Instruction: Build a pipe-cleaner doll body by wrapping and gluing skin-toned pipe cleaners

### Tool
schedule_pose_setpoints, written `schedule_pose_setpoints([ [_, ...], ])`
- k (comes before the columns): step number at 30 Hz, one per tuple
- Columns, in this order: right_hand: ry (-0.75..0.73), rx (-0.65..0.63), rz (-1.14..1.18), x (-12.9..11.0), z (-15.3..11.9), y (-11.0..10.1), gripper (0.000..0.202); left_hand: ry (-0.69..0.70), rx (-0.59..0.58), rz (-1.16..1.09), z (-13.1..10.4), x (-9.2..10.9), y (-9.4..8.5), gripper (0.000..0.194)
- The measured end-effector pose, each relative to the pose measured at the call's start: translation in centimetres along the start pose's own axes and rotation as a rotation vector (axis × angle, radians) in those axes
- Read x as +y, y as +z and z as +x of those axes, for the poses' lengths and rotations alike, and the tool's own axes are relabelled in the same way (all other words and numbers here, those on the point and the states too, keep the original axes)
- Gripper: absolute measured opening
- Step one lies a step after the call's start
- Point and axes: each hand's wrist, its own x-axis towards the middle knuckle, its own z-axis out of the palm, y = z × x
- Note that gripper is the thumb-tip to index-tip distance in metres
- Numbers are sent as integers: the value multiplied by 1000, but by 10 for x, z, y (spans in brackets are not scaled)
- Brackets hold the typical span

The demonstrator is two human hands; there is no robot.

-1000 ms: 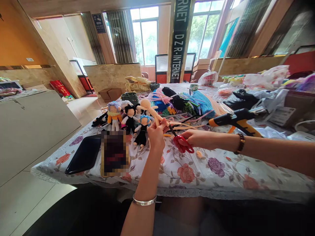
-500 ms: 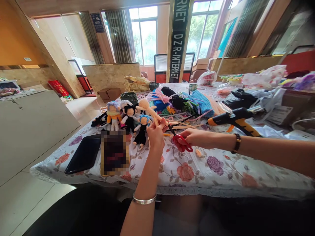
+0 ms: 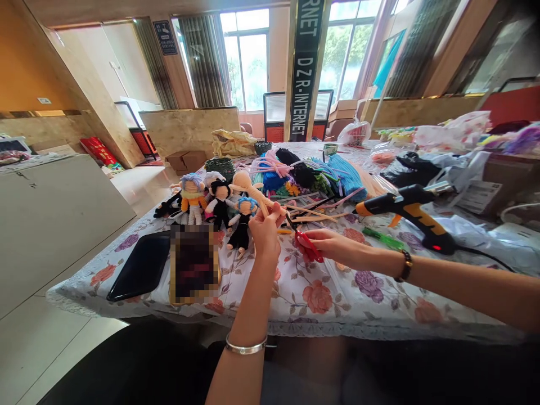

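Note:
My left hand (image 3: 267, 229) is closed on a cream doll body (image 3: 257, 198) with a round head and thin limbs. My right hand (image 3: 323, 246) is wrapped round the red handles of scissors (image 3: 310, 247). Their dark blades point up and left, close to my left fingertips and the end of the doll's limb; whether they touch it is too small to tell. Just left of my left hand lie small finished dolls, one with blue hair and black clothes (image 3: 241, 228), one with black hair (image 3: 220, 203) and one with an orange top (image 3: 193, 199).
A black and orange glue gun (image 3: 415, 211) with a red light lies at the right, beside a green object (image 3: 383, 238). Blue, pink and black fuzzy stems (image 3: 346, 174) are piled behind my hands. A black tray (image 3: 141, 267) lies at the left.
My right hand has tilted and the scissor handles look narrower, closer together. My right forearm has dropped, uncovering the green object and the glue gun's handle. The small piece under my right hand is no longer visible.

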Motion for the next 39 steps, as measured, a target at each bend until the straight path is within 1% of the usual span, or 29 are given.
schedule_pose_setpoints([
  [2, 8, 47, 35, 3, 1, 3, 38, -12, -3, -1, 0, 0, 0, 9],
  [5, 26, 87, 70, -2, 1, 8, 44, -22, -6, -5, -1, 1, 1, 8],
  [10, -65, 106, -14, -13, -2, 13, 46, -18, 3, -12, -2, 2, 0, 7],
  [12, -78, 152, -72, -14, -3, 12, 46, -7, 7, -22, -1, 0, -2, 7],
  [14, -70, 240, -230, -14, -4, 7, 47, 11, 6, -30, 0, -1, -3, 8],
  [15, -63, 286, -359, -14, -6, 4, 47, 21, 7, -31, 1, -2, -3, 8],
  [17, -53, 353, -706, -16, -11, -1, 44, 37, 5, -29, 1, -3, -4, 9],
  [19, -47, 375, -1016, -20, -19, -4, 37, 45, -4, -20, 1, -3, -4, 10],
  [20, -37, 378, -1120, -21, -22, -4, 33, 48, -13, -16, 1, -3, -4, 10],
  [22, -15, 359, -1256, -24, -28, -3, 27, 52, -36, -10, 1, -4, -4, 10],
  [24, -12, 318, -1326, -24, -31, -1, 24, 53, -64, -5, 0, -4, -3, 10],
  [28, -59, 270, -1323, -21, -28, -2, 19, 28, -143, 17, -4, -4, -1, 12],
  [31, -84, 230, -1245, -22, -25, -4, 21, -6, -198, 54, -7, -2, 1, 15],
  [33, -133, 210, -1185, -24, -24, -5, 23, -12, -207, 48, -9, -1, 2, 16],
  [35, -191, 272, -1122, -28, -22, -5, 27, -3, -217, 24, -10, 0, 3, 16],
  [37, -219, 370, -972, -32, -18, -6, 35, 8, -249, 22, -10, -1, 3, 16],
  [38, -213, 391, -834, -33, -16, -6, 40, 14, -274, 33, -10, -1, 3, 16],
  [39, -199, 381, -665, -34, -13, -7, 44, 17, -306, 53, -10, -1, 3, 17],
])
